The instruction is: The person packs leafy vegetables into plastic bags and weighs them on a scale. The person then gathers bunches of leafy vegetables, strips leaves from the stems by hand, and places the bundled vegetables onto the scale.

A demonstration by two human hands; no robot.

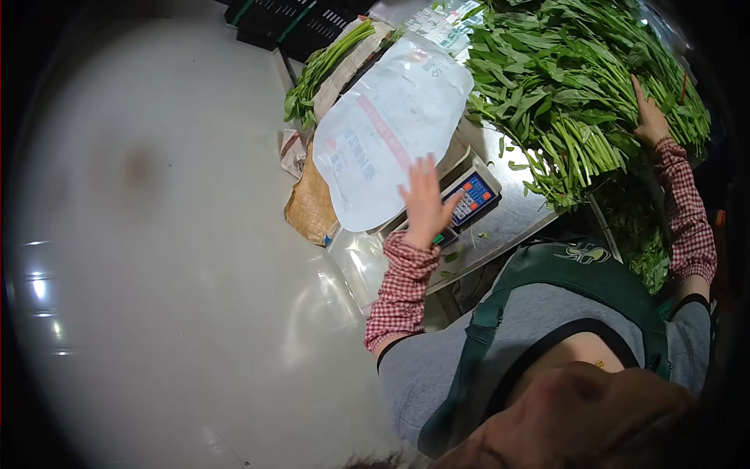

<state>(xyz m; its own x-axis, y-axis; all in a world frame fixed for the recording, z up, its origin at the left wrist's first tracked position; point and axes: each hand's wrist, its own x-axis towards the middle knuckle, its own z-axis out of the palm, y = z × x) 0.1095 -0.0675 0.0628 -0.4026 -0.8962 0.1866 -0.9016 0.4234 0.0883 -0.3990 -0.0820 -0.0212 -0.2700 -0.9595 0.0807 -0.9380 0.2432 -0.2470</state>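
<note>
My left hand [423, 202], its fingers spread, is over the near edge of a white plastic sheet or bag [391, 125] with pink and grey print. Its thumb reaches toward the keypad of a digital scale [471, 199]; whether it touches is unclear. The sheet covers most of the scale's top. My right hand [652, 121] lies on a large heap of leafy green vegetables [578, 86], one finger stretched along the stems. Its other fingers are partly hidden. Cut stem ends [574, 152] face toward me.
A metal table [508, 223] carries the scale and greens, with loose leaves scattered on it. Beyond the sheet lies a smaller bunch of greens [320, 70]. Brown paper [311, 203] sticks out at the left. Black crates [289, 19] stand at the back above the pale floor [180, 258].
</note>
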